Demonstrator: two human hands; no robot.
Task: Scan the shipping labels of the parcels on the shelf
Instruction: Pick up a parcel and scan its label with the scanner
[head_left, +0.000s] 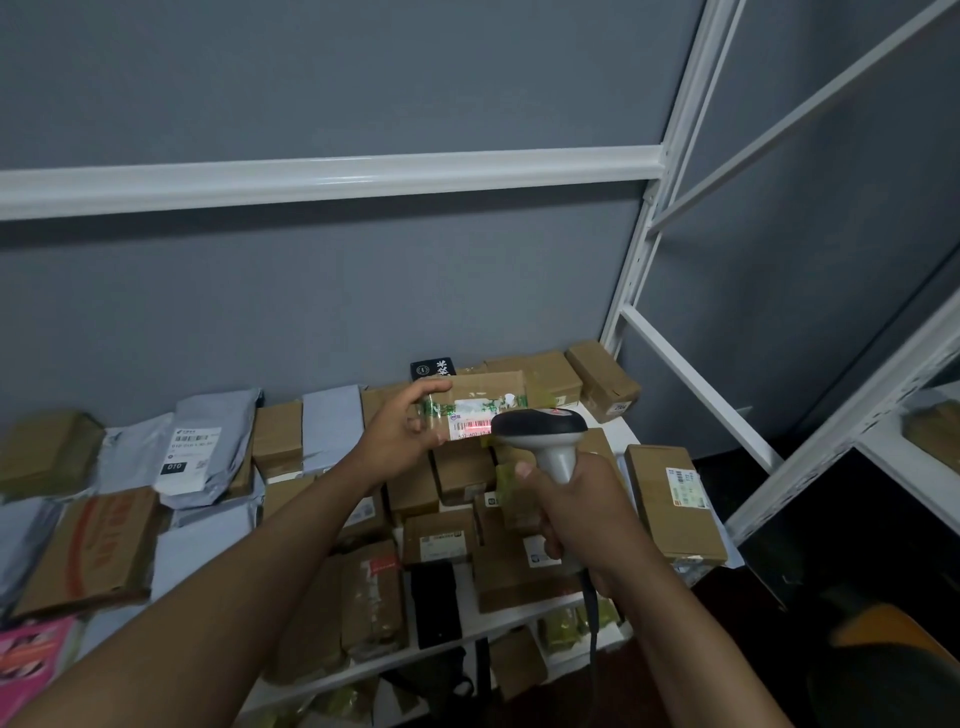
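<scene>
While your left hand (400, 441) grips the box (483, 402) by its left end above the shelf (519, 621), your right hand (576, 512) is wrapped round the scanner (545, 434), whose red line falls on the label (471, 427).

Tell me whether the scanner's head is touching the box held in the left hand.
Cannot tell. In the head view the scanner overlaps the box near its red-lit label, hiding any gap or contact.
</scene>
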